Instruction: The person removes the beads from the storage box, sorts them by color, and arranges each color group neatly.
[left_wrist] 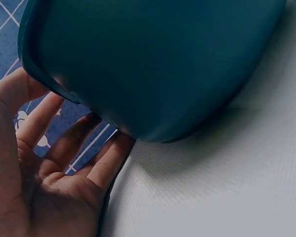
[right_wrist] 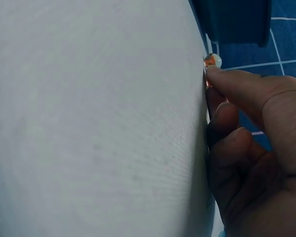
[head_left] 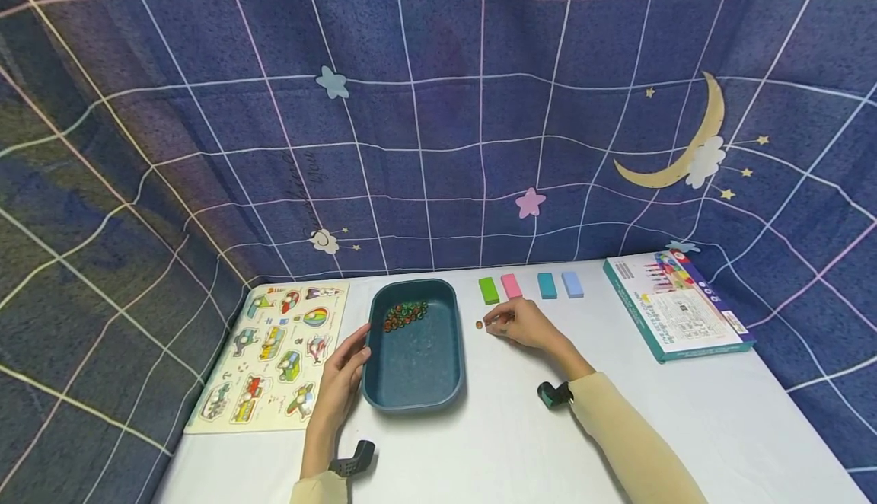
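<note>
A dark teal tray (head_left: 384, 386) sits mid-table with a cluster of small red and green beads (head_left: 404, 314) in its far corner. My left hand (head_left: 352, 355) rests against the tray's left wall. In the left wrist view its fingers (left_wrist: 69, 138) lie straight under the tray's side (left_wrist: 163, 64), and the thumb is at the rim. My right hand (head_left: 503, 325) lies on the table to the right of the tray. Its outstretched fingertip (right_wrist: 214, 74) touches a small orange bead (right_wrist: 212, 60), also seen in the head view (head_left: 479, 325). The other fingers curl loosely.
Green (head_left: 489, 291), pink (head_left: 511, 285), teal (head_left: 546, 285) and light blue (head_left: 572, 284) blocks line the far edge. A printed box (head_left: 678, 310) lies at the right, a vehicle puzzle board (head_left: 274, 352) at the left. A starry blue cloth hangs behind the white table (head_left: 493, 443).
</note>
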`<state>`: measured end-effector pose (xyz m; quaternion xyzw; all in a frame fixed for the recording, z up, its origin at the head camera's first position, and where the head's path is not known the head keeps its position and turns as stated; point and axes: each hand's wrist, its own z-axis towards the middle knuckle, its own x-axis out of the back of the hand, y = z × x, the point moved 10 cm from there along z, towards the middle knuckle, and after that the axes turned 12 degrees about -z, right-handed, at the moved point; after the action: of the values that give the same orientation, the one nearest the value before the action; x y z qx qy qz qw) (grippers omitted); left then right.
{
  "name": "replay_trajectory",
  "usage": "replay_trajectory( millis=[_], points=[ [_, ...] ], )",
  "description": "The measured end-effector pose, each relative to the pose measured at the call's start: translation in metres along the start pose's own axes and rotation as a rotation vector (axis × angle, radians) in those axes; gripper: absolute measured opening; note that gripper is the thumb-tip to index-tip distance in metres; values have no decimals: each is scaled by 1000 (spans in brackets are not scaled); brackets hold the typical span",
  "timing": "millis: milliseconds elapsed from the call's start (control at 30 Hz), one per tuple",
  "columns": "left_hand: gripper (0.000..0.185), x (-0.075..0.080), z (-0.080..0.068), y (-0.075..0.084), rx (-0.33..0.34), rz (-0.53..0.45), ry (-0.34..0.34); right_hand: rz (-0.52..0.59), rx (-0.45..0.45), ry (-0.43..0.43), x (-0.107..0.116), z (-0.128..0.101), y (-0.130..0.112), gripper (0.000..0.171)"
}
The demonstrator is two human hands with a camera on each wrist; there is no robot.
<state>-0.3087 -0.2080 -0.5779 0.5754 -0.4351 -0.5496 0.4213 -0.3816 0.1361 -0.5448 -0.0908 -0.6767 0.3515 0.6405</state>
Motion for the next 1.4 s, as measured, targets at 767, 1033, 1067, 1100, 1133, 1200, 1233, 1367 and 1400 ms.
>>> replay_trajectory(
  millis=[767, 1033, 1067, 1100, 1133, 1200, 1233, 1367, 1400],
  points=[
    [51, -2, 0, -3, 7, -5, 1, 315, 43, -23, 25, 36, -81, 28],
    [51, 1, -1, 1, -5, -2, -5, 298, 126, -72, -15, 72, -156, 27],
    [51, 1, -1, 1, -5, -3, -9, 295, 125, -87, -22, 75, -160, 27],
    [51, 1, -1, 1, -5, -8, -11, 291, 124, -103, -30, 79, -163, 28],
    [51, 0, -1, 1, -3, -10, -11, 274, 118, -116, -38, 82, -164, 27],
    [51, 0, -1, 1, 1, -12, -11, 231, 97, -144, -54, 85, -163, 25],
    [51, 0, -1, 1, 5, -13, -11, 208, 83, -155, -62, 86, -161, 24],
    [52, -1, -1, 0, 16, -19, -8, 117, 24, -171, -85, 88, -152, 15],
    [52, -1, -1, 0, 17, -22, -9, 106, 10, -173, -90, 88, -150, 14]
  ],
)
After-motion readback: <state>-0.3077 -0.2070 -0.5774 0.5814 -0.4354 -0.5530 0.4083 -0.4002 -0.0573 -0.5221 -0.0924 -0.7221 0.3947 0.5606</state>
